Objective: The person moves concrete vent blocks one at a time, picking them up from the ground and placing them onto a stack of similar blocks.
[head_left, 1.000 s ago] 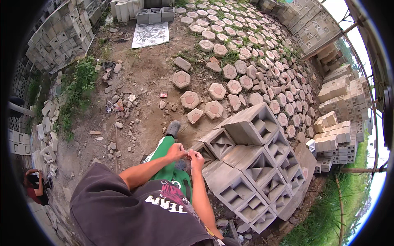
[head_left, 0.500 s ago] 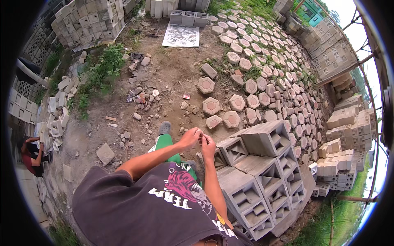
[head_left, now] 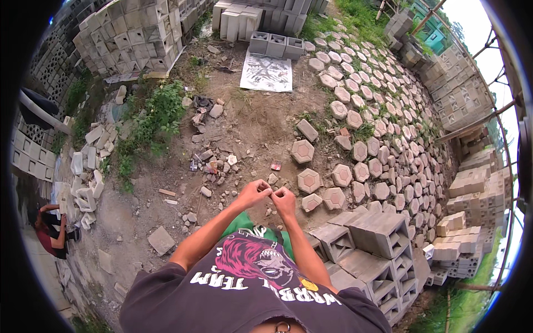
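Observation:
In front of my chest, my left hand (head_left: 255,195) and my right hand (head_left: 284,202) meet with their fingertips pinched close together. If something small lies between the fingers, it is too tiny to make out. Just to the right of my right forearm stands a stack of grey hollow concrete blocks (head_left: 364,263) with patterned openings. Several loose hexagonal paving stones (head_left: 308,181) with reddish centres rest on the dirt a little beyond my hands.
A dense field of hexagonal pavers (head_left: 383,127) covers the ground at the right. Grey blocks (head_left: 277,44) stand behind a paint-smeared white sheet (head_left: 266,72). Rubble (head_left: 214,166) and a weedy bush (head_left: 161,111) lie left. At far left, another person (head_left: 51,230) sits near broken blocks.
My view has shifted, so the ground and block stack appear lower and further right. My hands stay pinched together, now held more centrally over my body.

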Demonstrator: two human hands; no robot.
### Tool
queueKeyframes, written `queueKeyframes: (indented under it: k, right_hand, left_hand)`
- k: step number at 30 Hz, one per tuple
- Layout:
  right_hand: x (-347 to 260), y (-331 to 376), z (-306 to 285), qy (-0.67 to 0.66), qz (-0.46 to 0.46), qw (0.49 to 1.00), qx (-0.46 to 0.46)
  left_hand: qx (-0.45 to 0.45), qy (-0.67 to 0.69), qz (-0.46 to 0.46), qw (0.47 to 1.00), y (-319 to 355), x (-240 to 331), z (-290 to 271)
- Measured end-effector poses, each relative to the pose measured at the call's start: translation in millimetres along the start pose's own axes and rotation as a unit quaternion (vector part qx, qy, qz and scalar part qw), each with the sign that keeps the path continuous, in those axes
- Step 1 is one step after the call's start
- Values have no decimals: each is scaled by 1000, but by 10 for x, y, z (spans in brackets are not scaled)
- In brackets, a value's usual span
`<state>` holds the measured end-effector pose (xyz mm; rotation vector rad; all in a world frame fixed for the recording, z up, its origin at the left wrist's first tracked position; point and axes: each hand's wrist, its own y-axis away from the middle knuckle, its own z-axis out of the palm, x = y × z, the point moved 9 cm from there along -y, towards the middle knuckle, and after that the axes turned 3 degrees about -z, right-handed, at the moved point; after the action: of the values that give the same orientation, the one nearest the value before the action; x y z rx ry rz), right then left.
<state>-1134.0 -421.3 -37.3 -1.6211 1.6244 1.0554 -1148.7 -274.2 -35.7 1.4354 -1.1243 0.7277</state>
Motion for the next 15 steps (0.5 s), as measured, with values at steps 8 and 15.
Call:
queueKeyframes:
  k: [8, 15]
  right_hand:
    - [-484, -982, 500, 78, -75, 991, -80]
    - [-483, -2470, 808, 88, -81, 976, -182]
  left_hand:
    - [-80, -96, 45, 991, -719, 426, -756]
    - [-38, -104, -20, 994, -1951, 463, -1269]
